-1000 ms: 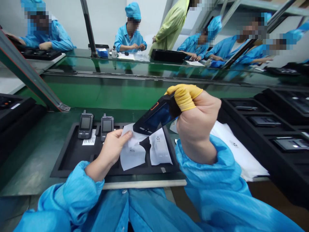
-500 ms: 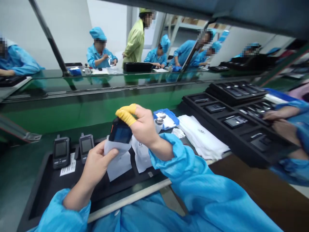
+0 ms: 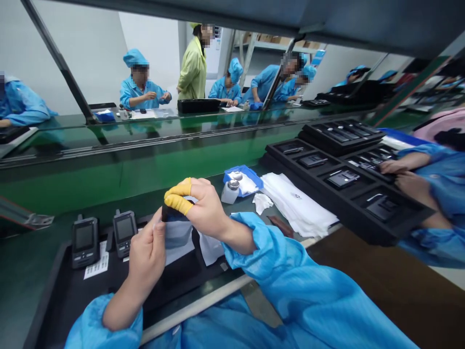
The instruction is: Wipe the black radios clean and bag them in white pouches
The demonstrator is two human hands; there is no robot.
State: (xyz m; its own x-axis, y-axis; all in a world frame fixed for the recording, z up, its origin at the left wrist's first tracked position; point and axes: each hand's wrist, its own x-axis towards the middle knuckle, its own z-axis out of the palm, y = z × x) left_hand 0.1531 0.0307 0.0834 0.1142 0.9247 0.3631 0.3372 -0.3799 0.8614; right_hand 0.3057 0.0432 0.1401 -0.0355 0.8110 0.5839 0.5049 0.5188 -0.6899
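2 hands (image 3: pixel 147 247) (image 3: pixel 205 208) on 1 blk dvc (image 3: pixel 169 214), nr 2 handhelds (image 3: pixel 85 241) (image 3: pixel 124 233).

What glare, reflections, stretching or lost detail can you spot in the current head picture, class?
Head view: glossy far bench mirrors the worker opposite; head view: white glint on the flat device in the black tray; head view: co-worker's sleeve, right edge, looks soft and stretched; head view: dark device between left hand and right hand is mostly covered, detail lost.
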